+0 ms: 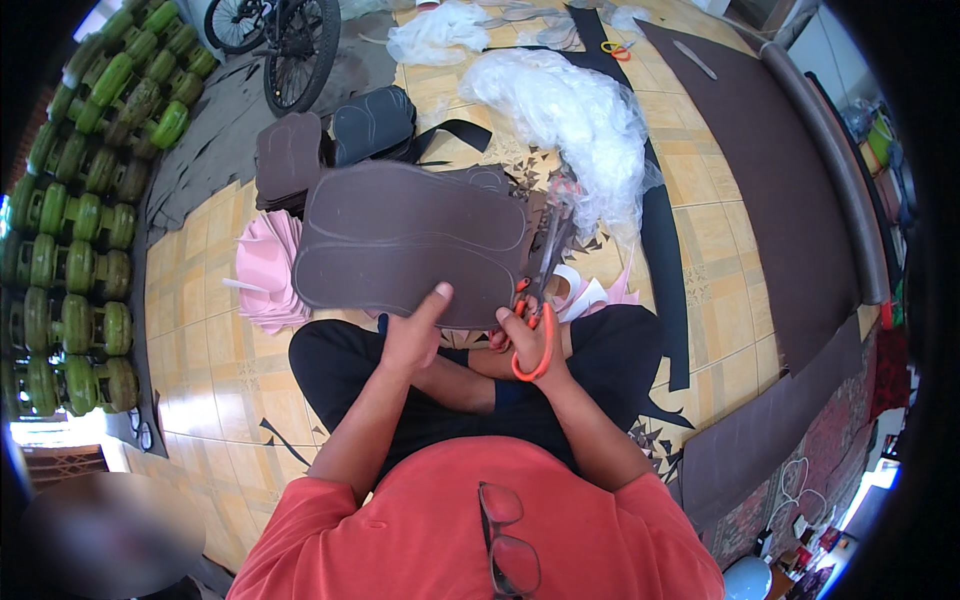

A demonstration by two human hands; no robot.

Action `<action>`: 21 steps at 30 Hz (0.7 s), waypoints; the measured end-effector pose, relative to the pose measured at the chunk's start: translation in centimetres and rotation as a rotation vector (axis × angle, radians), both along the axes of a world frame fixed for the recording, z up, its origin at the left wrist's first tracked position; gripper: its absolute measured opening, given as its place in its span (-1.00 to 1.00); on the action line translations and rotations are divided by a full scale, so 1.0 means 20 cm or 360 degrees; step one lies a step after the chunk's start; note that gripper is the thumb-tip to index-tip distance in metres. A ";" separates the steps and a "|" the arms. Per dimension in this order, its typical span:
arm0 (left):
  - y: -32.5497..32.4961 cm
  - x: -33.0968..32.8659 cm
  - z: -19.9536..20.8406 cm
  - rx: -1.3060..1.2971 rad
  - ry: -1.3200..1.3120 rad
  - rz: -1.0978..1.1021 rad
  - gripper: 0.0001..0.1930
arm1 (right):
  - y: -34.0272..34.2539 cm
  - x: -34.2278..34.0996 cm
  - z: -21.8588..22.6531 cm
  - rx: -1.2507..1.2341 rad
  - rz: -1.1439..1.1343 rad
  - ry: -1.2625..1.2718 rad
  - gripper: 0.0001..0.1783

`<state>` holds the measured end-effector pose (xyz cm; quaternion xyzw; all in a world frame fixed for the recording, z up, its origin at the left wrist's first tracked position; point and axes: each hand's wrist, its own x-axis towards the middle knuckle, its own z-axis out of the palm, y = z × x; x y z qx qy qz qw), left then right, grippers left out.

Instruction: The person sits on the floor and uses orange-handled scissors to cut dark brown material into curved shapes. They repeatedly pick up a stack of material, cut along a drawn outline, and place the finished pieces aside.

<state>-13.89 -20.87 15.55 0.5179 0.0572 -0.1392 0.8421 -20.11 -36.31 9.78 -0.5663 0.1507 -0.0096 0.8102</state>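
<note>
My left hand (412,338) grips the near edge of a dark brown sheet (410,275), thumb on top and fingers under it. Two pale sole-shaped outlines are drawn on the sheet, side by side. My right hand (530,340) is closed round the orange handles of a pair of scissors (549,250). Their blades point away from me, just beside the sheet's right edge; how far apart they are I cannot tell. Left of the sheet lies a fanned stack of pink pieces (268,265). Brown offcuts (545,205) are scattered near the blades.
Brown cut pieces (288,160) and black ones (373,125) lie stacked beyond the sheet. Crumpled clear plastic (570,110) spreads at the back, near smaller scissors (616,50). Brown sheeting (745,190) covers the right floor. Green gas cylinders (75,260) line the left; a bicycle (300,55) stands behind.
</note>
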 end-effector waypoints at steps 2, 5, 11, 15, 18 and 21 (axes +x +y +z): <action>0.04 0.06 0.00 -0.0116 0.0003 -0.0003 -0.56 | 0.00 0.00 0.04 -0.0122 -0.0043 -0.0123 -0.75; 0.10 0.11 0.01 -0.0129 -0.0043 0.0010 -0.56 | -0.05 0.01 0.02 -0.0591 -0.0126 -0.0146 -0.66; 0.17 0.12 -0.01 -0.0110 -0.0067 -0.0047 -0.59 | -0.09 0.06 0.03 -0.1119 -0.0185 -0.0262 -0.61; 0.19 0.12 -0.02 -0.0114 -0.0062 -0.0111 -0.58 | -0.11 0.06 0.10 -0.1215 -0.0134 -0.0221 -0.61; 0.19 0.12 -0.01 -0.0111 -0.0067 -0.0130 -0.59 | -0.12 0.06 0.09 -0.1254 -0.0123 -0.0282 -0.60; 0.21 0.14 -0.02 -0.0083 -0.0053 -0.0138 -0.58 | -0.11 0.06 0.10 -0.1266 -0.0179 -0.0416 -0.60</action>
